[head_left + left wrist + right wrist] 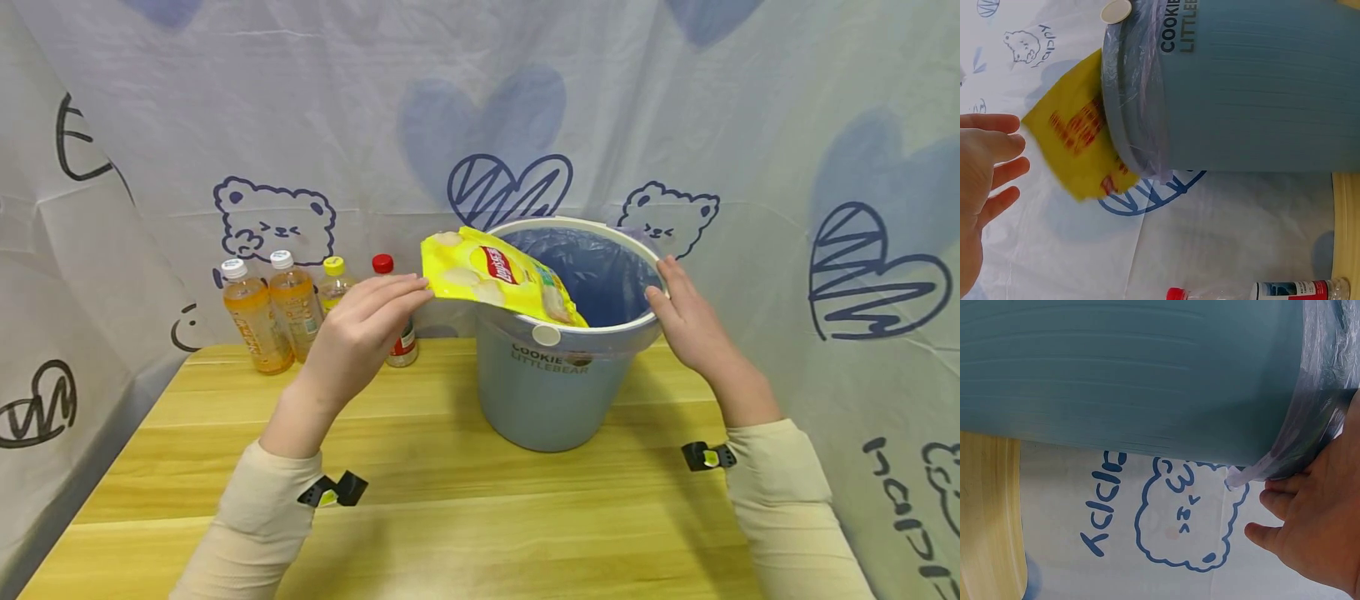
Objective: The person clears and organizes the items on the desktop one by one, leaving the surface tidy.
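A yellow chip bag (495, 271) with a red label leans over the near left rim of a blue-grey trash can (547, 400), its lower part inside. My left hand (367, 333) is at the bag's outer corner, fingers extended. In the left wrist view the fingers (1007, 172) are spread and do not wrap the bag, which looks blurred there; whether a fingertip touches its corner, I cannot tell. My right hand (690, 321) holds the can's right rim, thumb over the edge and the other fingers outside. In the right wrist view the thumb is hidden.
Behind my left hand stand two orange drink bottles (255, 321), a yellow-capped bottle (334, 283) and a red-capped bottle (405, 350). A clear liner (600, 258) lines the can. The wooden table (480, 533) meets a patterned cloth backdrop (360, 125).
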{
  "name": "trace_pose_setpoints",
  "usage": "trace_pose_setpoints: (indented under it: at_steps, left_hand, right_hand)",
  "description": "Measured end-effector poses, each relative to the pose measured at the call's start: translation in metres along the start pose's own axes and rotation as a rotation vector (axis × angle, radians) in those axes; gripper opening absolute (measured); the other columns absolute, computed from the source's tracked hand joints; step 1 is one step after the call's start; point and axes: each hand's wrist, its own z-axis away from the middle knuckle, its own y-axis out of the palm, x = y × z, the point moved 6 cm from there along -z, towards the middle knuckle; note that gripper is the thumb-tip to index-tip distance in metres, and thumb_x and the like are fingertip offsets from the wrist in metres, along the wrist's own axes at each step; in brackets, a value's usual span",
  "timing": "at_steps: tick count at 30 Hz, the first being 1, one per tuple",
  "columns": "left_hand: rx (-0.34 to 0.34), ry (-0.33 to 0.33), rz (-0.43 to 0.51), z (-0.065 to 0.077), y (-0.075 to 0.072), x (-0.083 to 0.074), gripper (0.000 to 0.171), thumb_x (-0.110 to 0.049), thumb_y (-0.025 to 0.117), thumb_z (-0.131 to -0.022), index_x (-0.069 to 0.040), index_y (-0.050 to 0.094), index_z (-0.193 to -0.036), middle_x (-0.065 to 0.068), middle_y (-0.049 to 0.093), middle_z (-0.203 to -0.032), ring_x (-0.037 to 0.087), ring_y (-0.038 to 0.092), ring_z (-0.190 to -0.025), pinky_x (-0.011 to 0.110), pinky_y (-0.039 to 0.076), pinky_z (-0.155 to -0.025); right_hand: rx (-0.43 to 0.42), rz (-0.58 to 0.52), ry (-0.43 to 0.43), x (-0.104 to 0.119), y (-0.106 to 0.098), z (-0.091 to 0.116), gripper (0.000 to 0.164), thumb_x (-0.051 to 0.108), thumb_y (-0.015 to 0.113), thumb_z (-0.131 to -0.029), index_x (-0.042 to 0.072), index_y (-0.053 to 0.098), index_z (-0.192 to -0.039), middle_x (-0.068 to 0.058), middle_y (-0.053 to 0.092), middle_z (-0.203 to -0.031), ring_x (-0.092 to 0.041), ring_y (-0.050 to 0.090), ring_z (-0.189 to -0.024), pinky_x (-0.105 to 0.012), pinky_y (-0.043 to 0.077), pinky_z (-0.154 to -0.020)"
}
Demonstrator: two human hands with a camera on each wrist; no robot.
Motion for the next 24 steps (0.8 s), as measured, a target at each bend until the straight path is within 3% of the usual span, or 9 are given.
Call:
trace_pose_setpoints:
  at_steps: [14,24]
  left_hand:
    - [0.015,0.030,-0.054,0.005,0.007,0.000,0.031,-0.007,0.076,-0.081,-0.006,0.072,-0.112,0.012,0.072,-0.114,0.032,0.065,-0.112,0.047,0.048,-0.100]
    - [0.044,-0.040,-0.072,0.018,0.009,0.006,0.030,-0.029,0.062,-0.095,-0.008,0.072,-0.114,0.011,0.072,-0.115,0.031,0.063,-0.112,0.049,0.046,-0.099]
  right_hand:
    - [-0.008,-0.010,-0.008,-0.002,0.000,-0.001,0.065,0.040,0.024,-0.105,-0.001,0.012,-0.155,-0.023,0.005,-0.163,-0.047,0.009,-0.148,-0.067,0.012,-0.114]
    - [-0.004,-0.008,0.000,-0.002,0.001,-0.001,0.066,0.041,0.023,-0.105,0.000,0.012,-0.155,-0.023,0.005,-0.163,-0.047,0.008,-0.148,-0.068,0.012,-0.114]
